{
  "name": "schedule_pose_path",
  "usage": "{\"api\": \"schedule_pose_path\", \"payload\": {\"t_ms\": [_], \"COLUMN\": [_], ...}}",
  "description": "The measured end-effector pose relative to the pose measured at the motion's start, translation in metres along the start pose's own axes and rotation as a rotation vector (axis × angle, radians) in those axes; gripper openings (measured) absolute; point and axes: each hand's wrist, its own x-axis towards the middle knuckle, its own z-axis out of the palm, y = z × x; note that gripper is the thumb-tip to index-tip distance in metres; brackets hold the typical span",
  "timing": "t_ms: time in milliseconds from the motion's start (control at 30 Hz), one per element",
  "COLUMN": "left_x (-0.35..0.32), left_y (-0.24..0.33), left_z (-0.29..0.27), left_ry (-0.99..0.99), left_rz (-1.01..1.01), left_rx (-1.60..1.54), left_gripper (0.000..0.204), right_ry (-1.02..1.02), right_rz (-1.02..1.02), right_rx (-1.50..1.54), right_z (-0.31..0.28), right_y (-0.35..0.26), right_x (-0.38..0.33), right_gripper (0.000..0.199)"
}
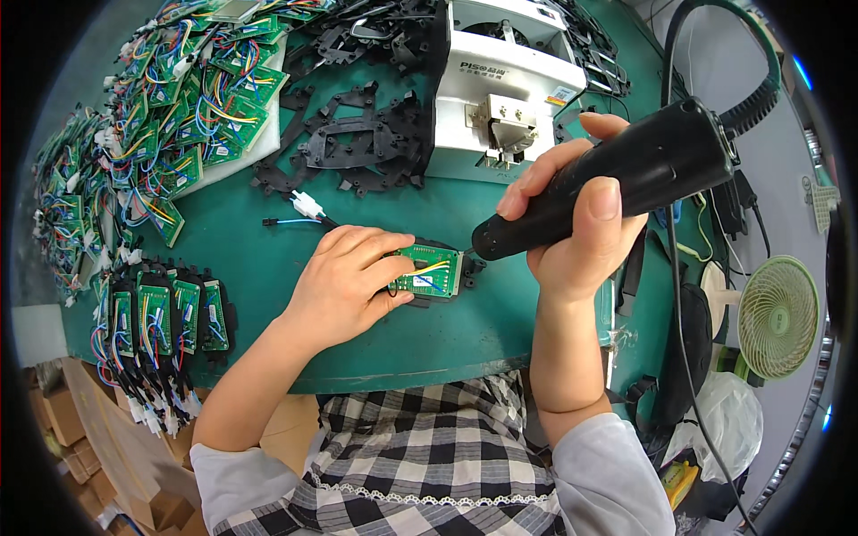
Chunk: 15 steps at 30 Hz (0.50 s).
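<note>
My right hand is wrapped round a black electric screwdriver, held slanting with its tip end toward the left. The tip meets the right end of a green circuit board, which sits in a black plastic frame on the table. With its fingers closed over the board's left part, my left hand steadies board and frame. Yellow and blue wires lie across the board. Beyond my left hand, a white connector and a small black plug stick out on leads. The screw under the tip is too small to make out.
A silver machine stands at the far middle, beside a heap of black plastic frames. Wired circuit boards pile up at far left; several framed boards lie nearer. A green fan stands right, near the screwdriver's hanging cable.
</note>
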Motion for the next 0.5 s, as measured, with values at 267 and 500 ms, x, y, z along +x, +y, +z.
{"api": "schedule_pose_path", "payload": {"t_ms": [267,500], "left_x": [-0.001,0.0011], "left_y": [-0.001,0.0017], "left_z": [0.0023,0.0017], "left_ry": [-0.013,0.002], "left_rz": [-0.004,-0.008], "left_rx": [0.007,-0.004], "left_gripper": [0.034,0.035], "right_ry": [-0.009,0.1], "right_rz": [-0.02,-0.072], "right_rx": [-0.011,0.122], "right_z": [0.0019,0.0055], "right_y": [-0.0016,-0.0036], "right_x": [-0.0016,-0.0027], "right_gripper": [0.068,0.065]}}
